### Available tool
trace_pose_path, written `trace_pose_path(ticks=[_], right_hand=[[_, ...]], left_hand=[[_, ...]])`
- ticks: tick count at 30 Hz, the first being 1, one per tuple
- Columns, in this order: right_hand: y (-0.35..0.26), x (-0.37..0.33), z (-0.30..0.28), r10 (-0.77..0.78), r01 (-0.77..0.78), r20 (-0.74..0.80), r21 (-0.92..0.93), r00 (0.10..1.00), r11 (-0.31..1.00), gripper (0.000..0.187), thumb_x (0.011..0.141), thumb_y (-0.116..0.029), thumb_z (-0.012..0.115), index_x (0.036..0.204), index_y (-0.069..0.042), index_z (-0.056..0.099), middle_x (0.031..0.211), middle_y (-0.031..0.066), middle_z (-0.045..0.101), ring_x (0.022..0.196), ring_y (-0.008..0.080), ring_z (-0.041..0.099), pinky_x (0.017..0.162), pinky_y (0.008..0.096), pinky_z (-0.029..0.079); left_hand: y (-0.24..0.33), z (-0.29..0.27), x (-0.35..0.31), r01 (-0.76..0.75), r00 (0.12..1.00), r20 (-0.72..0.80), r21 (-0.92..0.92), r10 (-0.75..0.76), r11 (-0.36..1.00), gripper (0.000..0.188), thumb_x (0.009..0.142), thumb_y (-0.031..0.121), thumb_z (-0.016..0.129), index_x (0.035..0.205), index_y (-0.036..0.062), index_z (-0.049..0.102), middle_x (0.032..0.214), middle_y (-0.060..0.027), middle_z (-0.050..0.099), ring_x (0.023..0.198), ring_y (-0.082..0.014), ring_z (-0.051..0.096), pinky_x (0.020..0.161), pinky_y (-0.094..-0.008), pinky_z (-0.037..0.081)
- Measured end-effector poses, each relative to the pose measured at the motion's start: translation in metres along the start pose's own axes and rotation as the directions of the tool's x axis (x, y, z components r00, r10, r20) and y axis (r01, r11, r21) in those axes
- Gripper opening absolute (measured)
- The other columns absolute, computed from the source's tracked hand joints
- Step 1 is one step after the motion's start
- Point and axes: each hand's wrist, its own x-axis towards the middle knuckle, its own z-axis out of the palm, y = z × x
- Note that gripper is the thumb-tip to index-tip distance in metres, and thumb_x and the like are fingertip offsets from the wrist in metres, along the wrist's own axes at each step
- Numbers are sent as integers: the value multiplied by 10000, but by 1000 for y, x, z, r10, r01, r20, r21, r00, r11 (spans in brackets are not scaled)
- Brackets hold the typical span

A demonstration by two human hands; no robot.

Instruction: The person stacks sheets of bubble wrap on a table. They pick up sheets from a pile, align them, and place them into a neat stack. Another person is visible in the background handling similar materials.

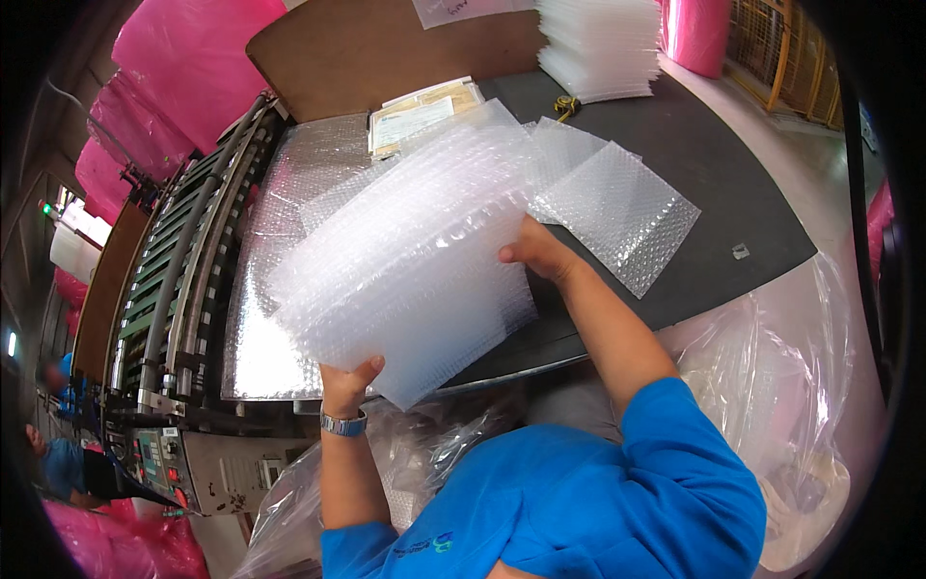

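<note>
Nearby, papers (413,123) and loose sheets (627,214) crowd the bubble-wrap stack (415,251) that left hand (345,389) and right hand (544,251) grip.

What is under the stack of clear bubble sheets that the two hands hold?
Around the stack, bubble wrap shows at left and dark tabletop at right. What lies directly beneath is covered and cannot be seen.

Holding a bubble-sheet sheaf (415,241) between left hand (345,386) and right hand (542,250) over the near edge of the table (680,135), with loose sheets (629,217) to its right, papers (413,124) behind near the far edge, a tape measure (567,106) before a pile (598,50) at the far right corner, a machine (183,270) beyond the left edge.
</note>
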Motion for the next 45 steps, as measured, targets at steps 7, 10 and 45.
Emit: trace_pose_path(ticks=[7, 10, 45], right_hand=[[-48, -32, -7, -119, 114, -44, -101, 992, 988, 1050, 470, -422, 799, 1279, 3, 283, 1219, 118, 417, 1137, 234, 387, 965, 345, 297], [-35, -51, -39, 60, -60, -4, -85, 998, 995, 1078, 467, -471, 796, 1276, 17, 278, 1229, 125, 409, 1152, 232, 373, 964, 344, 298], [13, -40, 13, -53, -98, -291, -481, 955, 871, 707, 707, -301, 695, 1276, -102, 326, 1214, 134, 426, 1150, 224, 399, 926, 374, 328]], left_hand=[[6, 7, 3, -43, 994, 91, -182, 60, 982, 472, 566, 133, 746, 982, -2, 569, 960, -96, 580, 887, -218, 545, 772, -347, 438], [-17, 0, 9, 177, 966, 196, -19, -170, 984, 527, 553, 155, 755, 1008, -12, 549, 962, -96, 580, 880, -219, 544, 767, -338, 443], [10, -16, 41, -423, 588, -109, 803, 801, 419, 935, 626, 257, 754, 1279, -35, 152, 1206, -220, 369, 1089, -338, 426, 919, -426, 332]])
